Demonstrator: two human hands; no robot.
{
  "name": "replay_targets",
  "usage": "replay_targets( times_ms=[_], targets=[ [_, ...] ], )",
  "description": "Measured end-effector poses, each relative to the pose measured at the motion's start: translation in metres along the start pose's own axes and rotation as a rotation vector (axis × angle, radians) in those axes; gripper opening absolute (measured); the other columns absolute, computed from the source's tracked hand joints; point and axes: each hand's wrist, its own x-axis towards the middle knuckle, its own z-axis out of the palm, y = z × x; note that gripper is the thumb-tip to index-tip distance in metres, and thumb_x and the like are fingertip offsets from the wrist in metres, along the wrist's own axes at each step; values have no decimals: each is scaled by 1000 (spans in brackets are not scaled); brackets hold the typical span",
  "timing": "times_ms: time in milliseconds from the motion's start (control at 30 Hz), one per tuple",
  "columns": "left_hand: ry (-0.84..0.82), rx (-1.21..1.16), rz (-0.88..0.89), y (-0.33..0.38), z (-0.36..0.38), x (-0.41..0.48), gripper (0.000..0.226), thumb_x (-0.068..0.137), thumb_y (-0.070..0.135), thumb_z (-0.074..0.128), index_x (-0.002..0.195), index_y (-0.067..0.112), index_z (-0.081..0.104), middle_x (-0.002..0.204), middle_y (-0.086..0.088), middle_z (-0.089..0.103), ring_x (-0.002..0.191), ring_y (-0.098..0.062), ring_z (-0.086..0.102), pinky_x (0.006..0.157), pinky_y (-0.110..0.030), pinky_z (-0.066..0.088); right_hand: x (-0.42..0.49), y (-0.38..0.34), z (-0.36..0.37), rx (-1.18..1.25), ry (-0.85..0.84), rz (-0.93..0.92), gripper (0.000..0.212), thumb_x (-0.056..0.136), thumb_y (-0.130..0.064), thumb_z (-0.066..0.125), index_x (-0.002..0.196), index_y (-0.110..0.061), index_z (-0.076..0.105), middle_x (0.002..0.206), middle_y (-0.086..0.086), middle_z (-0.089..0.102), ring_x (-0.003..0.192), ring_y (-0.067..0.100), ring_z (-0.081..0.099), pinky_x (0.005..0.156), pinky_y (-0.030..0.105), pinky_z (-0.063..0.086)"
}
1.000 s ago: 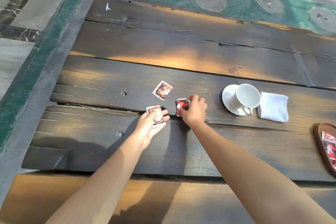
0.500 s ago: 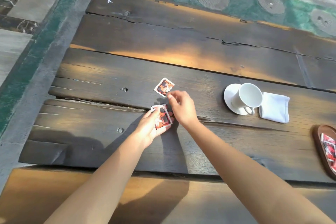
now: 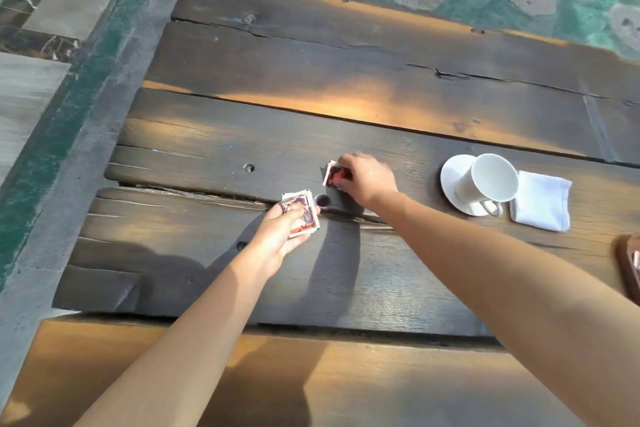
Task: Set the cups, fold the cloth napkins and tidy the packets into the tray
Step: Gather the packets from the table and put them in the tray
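Head view, only one. Count: 1 cup, 1 saucer, 1 napkin, 1 tray w/ just its edge in frame at right, 2 hands. Packets: a small stack in my left hand, looks like 2 but edges overlap so can't be sure, plus 1 single packet under my right hand.

Grip: left fingers closed round the stack, thumb on top, stack held just above the table, tilted a bit. Right fingers pinched on the single packet's right edge; packet's left half sticks out past my fingertips. Can't tell if it's lifted or flat on the wood, motion blur there. The two hands are near each other, not touching; single packet sits up and right of the stack.

Containers: cup stands on the saucer, handle toward me, inside looks empty white. Napkin folded, just beside the saucer on its right, touching or nearly. Tray well apart to the right at table edge; sth red-and-white shows in it, too cropped to count.
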Motion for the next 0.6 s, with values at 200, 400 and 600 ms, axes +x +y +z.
replay_targets(
  times_ms=[200,400,600],
  targets=[
    [82,17,1,-4,5,-42,15,97,11,47,90,20,57,89,-4,62,77,-15,59,73,-29,49,-104,-16,1,1128,-161,540,22,93,-16,59,72,-18,54,65,0,54,53,7,47,50,21,34],
    [1,164,47,-35,13,-124,21,98,13,40,100,20,59,94,-4,68,85,-17,64,70,-29,51,-228,-28,-30,1367,-157,473,6,91,-20,62,85,-20,64,74,-2,67,57,3,59,53,17,43],
    [-99,246,76,-76,29,-201,26,99,9,39,93,18,63,82,-2,71,75,-18,66,67,-28,52,-317,-28,-54,1318,-116,345,11,91,-20,62,80,-19,62,64,-10,64,52,-1,55,52,14,40]
  ],
)
